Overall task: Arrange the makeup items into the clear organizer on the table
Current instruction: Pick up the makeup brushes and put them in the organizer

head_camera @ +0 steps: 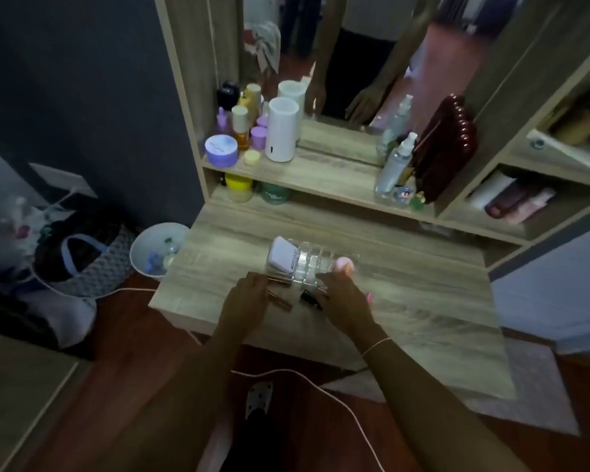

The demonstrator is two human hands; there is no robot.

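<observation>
Seen from the head camera, a clear plastic compartmented organizer (300,264) sits mid-way on the pale wood-grain bench (406,301), holding a white compact (284,256). The left hand (249,298) grasps slim brown tubes (280,299), apparently gathering them. The right hand (341,301) reaches palm-down over a black tube (310,297); its grip cannot be told.

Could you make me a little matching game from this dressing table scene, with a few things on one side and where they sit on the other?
Things:
1. white cylinder
2. clear organizer
3. yellow jar
4. white bowl

Places:
A. under the upper shelf, at its left end
B. on the floor, left of the table
C. on the upper shelf, in front of the mirror
D. on the tabletop, just beyond both hands

Pairs: 1-C, 2-D, 3-A, 4-B
</observation>
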